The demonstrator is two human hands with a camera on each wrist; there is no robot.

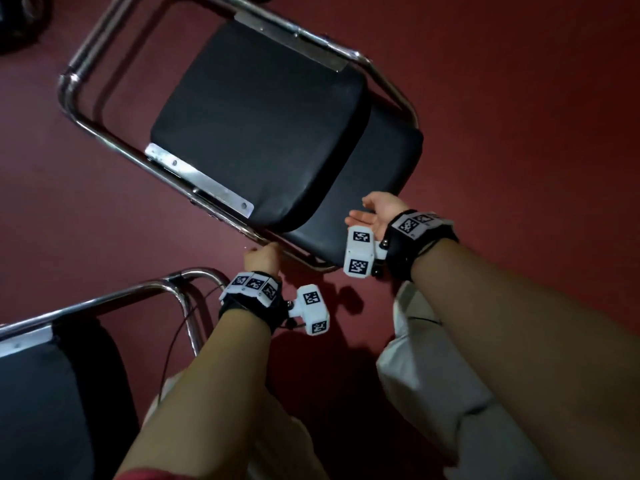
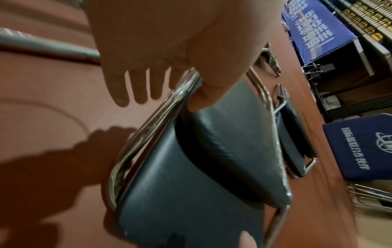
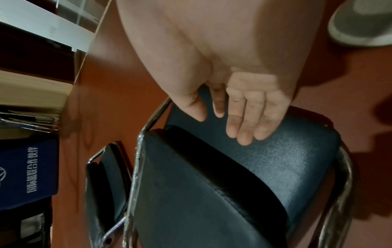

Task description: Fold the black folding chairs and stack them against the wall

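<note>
Left hand (image 1: 261, 259) curled round chrome frame (image 2: 161, 107), steadying folded chair (image 1: 263, 123); right hand (image 1: 375, 211) flat, fingers straight on backrest (image 3: 292, 151), keeping it collapsed.

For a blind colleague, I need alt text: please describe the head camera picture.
Seen from above, a person's two hands hold a folded black chair with a chrome frame over a dark red floor: the left hand grips the frame tube, the right hand rests with straight fingers on the backrest. Part of a second chair shows at lower left.
</note>
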